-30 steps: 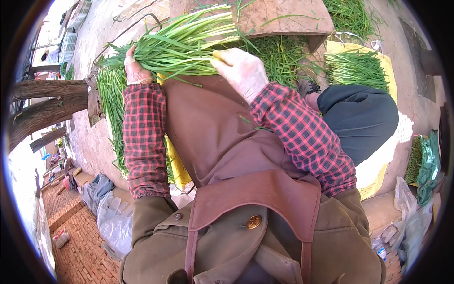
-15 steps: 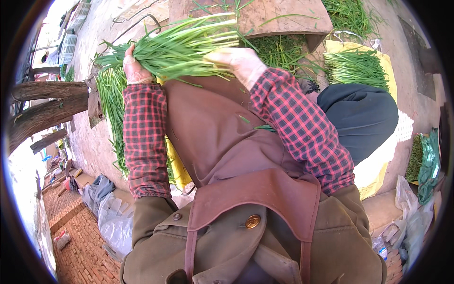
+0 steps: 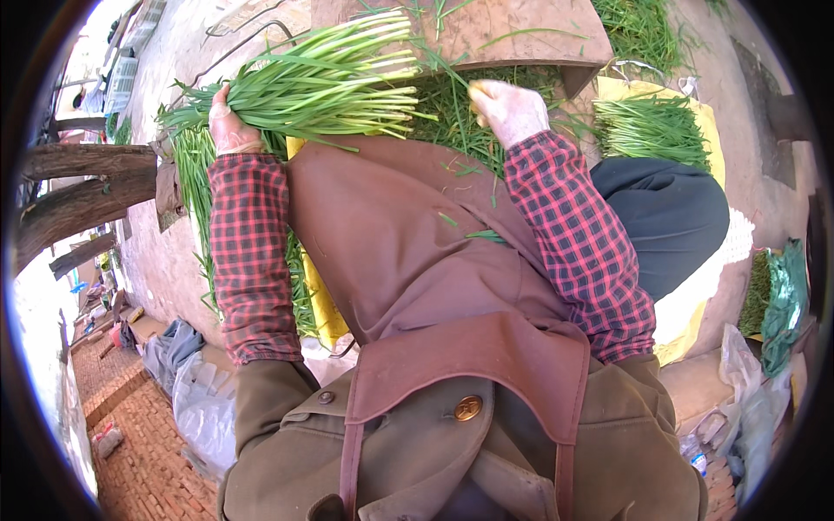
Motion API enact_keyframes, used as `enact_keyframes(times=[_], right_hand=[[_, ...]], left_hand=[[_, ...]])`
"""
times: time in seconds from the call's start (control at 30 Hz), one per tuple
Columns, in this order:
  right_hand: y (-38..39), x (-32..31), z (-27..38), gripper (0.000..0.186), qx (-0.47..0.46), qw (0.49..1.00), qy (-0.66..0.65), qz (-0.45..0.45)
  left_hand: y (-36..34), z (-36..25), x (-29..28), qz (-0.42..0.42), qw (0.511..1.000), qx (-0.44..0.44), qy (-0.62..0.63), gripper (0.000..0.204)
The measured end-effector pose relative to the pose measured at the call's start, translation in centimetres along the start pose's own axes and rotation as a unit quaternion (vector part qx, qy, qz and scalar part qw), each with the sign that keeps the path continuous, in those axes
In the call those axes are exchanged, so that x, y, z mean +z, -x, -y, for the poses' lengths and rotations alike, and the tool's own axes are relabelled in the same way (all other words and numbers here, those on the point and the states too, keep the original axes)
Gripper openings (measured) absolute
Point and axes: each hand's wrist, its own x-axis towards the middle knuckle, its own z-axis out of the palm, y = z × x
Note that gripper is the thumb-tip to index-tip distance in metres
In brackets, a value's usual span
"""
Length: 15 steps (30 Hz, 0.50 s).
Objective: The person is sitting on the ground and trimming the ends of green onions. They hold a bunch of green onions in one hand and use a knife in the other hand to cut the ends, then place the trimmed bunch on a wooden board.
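Observation:
My left hand [image 3: 231, 126] is wrapped round the leafy end of a big bunch of garlic chives [image 3: 321, 82], its pale stem ends fanning to the right. Apart from the bunch, to its right, is my right hand [image 3: 514, 113], its fingers pinched together near a thin green blade; whether anything is between them is too small to make out. Both hands look covered by thin clear gloves. Beneath them a brown apron [image 3: 391, 217] spreads over my lap, with a few loose green bits on it.
A low brown board [image 3: 539, 43] stands ahead, with loose blades on and under it. Stacked chives [image 3: 651, 130] lie on a yellow sheet [image 3: 716, 143] at right; another pile [image 3: 195, 178] lies at left beside a wooden post [image 3: 87, 195]. Plastic bags [image 3: 204, 408] lie at lower left.
My right hand has moved right, away from the stem ends of the bunch. My left hand has shifted slightly left and up with the chives, whose stems now fan out more.

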Motion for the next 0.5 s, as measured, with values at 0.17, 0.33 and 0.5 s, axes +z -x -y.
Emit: enact_keyframes(times=[0.17, 0.33, 0.5], right_hand=[[-2.6, -2.2, 6.9, 0.035, -0.136, 0.986, 0.091, -0.026], [-3.5, -0.4, 7.8, 0.034, -0.138, 0.988, 0.068, 0.011], [-2.9, 0.5, 7.9, 0.029, -0.151, 0.988, 0.033, -0.018]], left_hand=[[1.8, 0.3, 2.2, -0.001, 1.0, 0.015, -0.009, 0.024], [3.7, 0.9, 4.0, 0.005, 1.0, 0.03, 0.0, 0.023], [4.8, 1.2, 4.8, 0.001, 1.0, 0.029, -0.012, 0.024]])
